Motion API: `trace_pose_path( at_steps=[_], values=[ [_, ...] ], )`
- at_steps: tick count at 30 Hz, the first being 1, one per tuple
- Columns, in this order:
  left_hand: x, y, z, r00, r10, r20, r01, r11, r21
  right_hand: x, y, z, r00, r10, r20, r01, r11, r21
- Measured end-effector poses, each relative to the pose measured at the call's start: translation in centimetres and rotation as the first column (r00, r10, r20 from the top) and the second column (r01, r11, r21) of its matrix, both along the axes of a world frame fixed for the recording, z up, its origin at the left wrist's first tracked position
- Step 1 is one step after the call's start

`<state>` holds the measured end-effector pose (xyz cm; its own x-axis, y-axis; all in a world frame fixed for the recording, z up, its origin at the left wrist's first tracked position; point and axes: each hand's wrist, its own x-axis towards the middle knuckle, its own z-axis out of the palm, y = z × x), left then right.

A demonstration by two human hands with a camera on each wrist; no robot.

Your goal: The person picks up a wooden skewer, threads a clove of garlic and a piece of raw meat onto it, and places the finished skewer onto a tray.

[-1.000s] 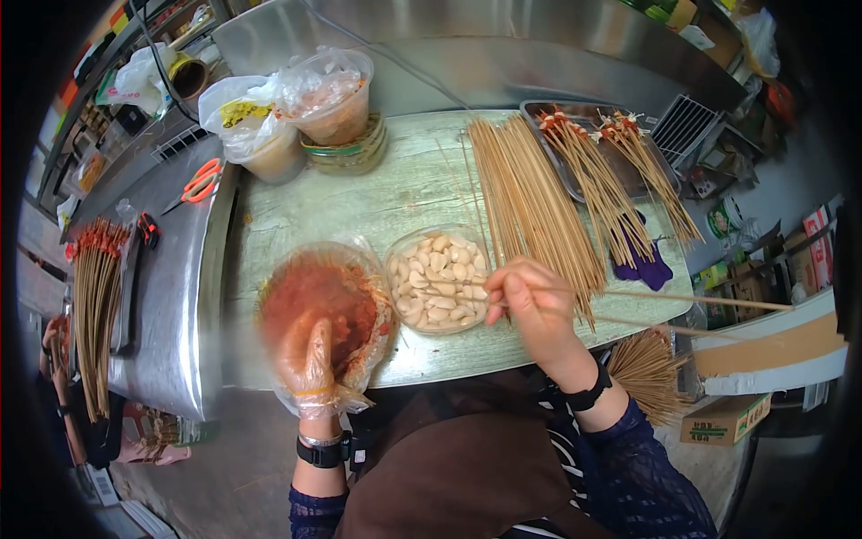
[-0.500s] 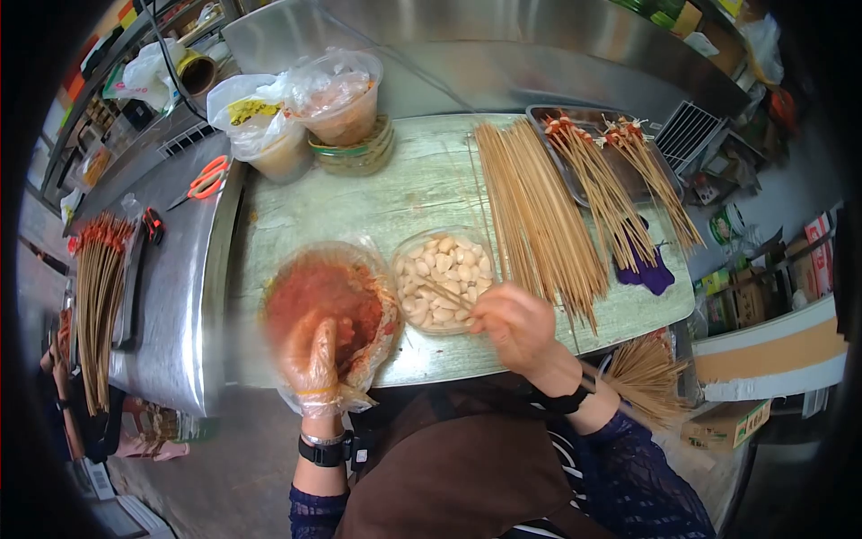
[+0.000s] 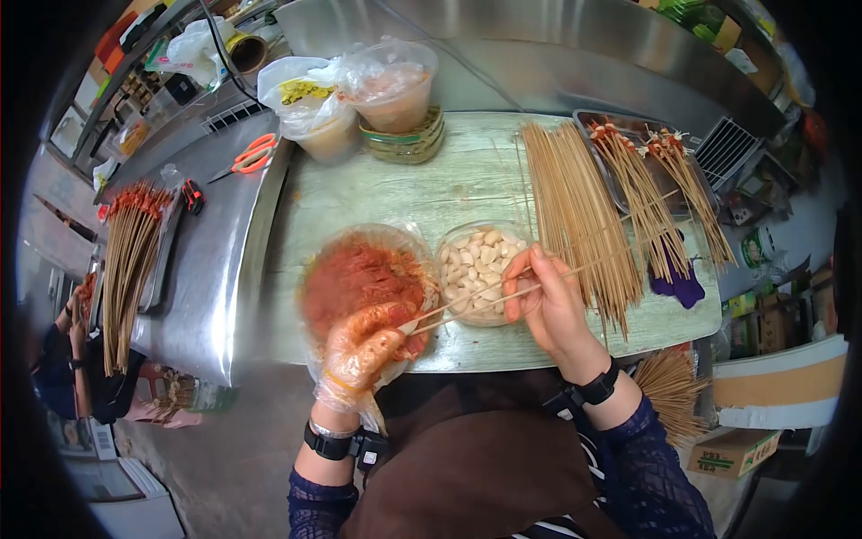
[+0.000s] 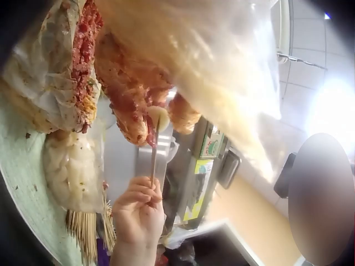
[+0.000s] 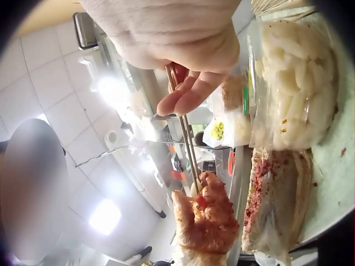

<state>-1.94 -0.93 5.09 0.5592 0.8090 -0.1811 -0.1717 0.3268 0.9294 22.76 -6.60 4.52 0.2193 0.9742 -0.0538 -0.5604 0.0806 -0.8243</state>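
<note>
My left hand (image 3: 361,349), in a clear plastic glove smeared red, curls its fingers round a piece of red meat and a pale clove (image 4: 159,118) at the skewer tips. It is over the near edge of the bowl of red minced meat (image 3: 359,278). My bare right hand (image 3: 558,310) pinches two thin wooden skewers (image 5: 188,145) whose tips reach the left hand's fingers. Beneath the skewers, the clear tub of pale cloves (image 3: 482,260) stands beside the meat bowl.
Bare skewers (image 3: 579,216) lie right of the tub, with a metal tray (image 3: 588,121) holding loaded skewers (image 3: 642,184) behind. Lidded tubs (image 3: 395,90) stand at the back. Scissors (image 3: 254,154) and more loaded skewers (image 3: 135,260) lie on the left counter. Another person's hands (image 3: 79,314) show far left.
The left hand has risen out of the meat and turned toward the skewers. The right hand has swung the skewer tips from over the cloves to the left hand. The head view has shifted.
</note>
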Motion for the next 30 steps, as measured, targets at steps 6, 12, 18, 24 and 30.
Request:
trace_pose_path(
  at_steps=[6,12,18,24,30],
  values=[
    [-0.1,0.1,-1.2,0.996,0.07,0.048,-0.065,0.994,-0.093,-0.1,-0.4,0.1,0.993,-0.045,0.111,0.042,0.999,0.03],
    [0.4,1.1,-2.9,0.864,0.424,0.271,-0.341,0.89,-0.305,-1.4,-1.4,1.5,0.948,-0.18,0.264,0.126,0.97,0.209],
    [1.3,0.9,-3.4,0.767,0.559,0.316,-0.436,0.815,-0.383,-3.3,-2.2,2.3,0.686,-0.293,0.666,-0.056,0.891,0.45],
    [1.3,0.9,-3.4,0.743,0.56,0.367,-0.411,0.814,-0.411,-3.3,-1.9,2.0,0.641,-0.326,0.694,-0.094,0.865,0.493],
    [1.9,0.5,-3.6,0.701,0.584,0.41,-0.406,0.799,-0.444,-3.8,-1.6,1.4,0.675,-0.291,0.678,-0.101,0.874,0.476]
  ],
)
